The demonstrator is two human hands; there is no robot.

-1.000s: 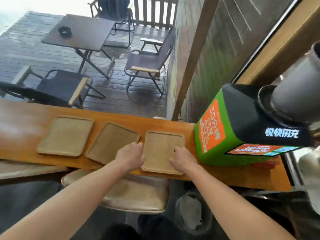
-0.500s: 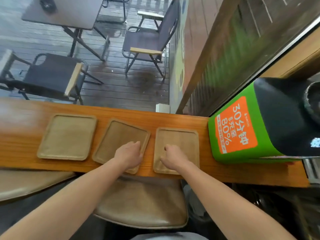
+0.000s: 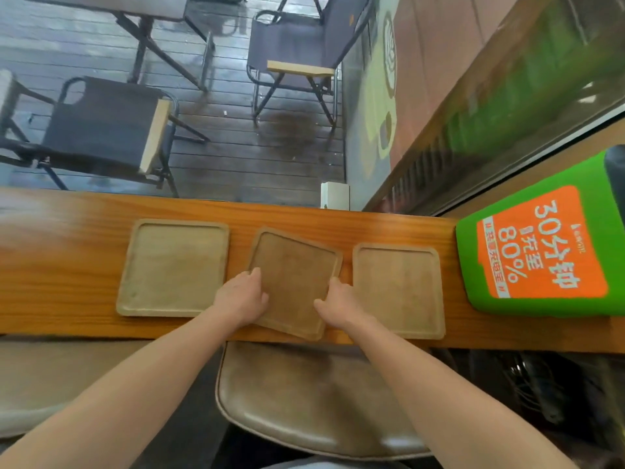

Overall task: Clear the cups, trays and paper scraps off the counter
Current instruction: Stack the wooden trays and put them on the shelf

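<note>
Three flat wooden trays lie in a row on the orange wooden counter (image 3: 61, 265). The left tray (image 3: 174, 267) and the right tray (image 3: 399, 289) lie square to the counter. The middle tray (image 3: 294, 275) is darker and turned at an angle, its near corner over the counter's front edge. My left hand (image 3: 241, 297) grips the middle tray's left edge. My right hand (image 3: 338, 304) grips its right edge. No cups or paper scraps are in view.
A green and black box with an orange label (image 3: 541, 252) stands on the counter's right end. A padded stool seat (image 3: 311, 397) sits just below the counter in front of me. Beyond the counter are folding chairs (image 3: 101, 130) on a wet deck.
My right hand has left the right tray and moved to the middle tray's right edge. The middle tray has rotated a little. The view has shifted down and to the left.
</note>
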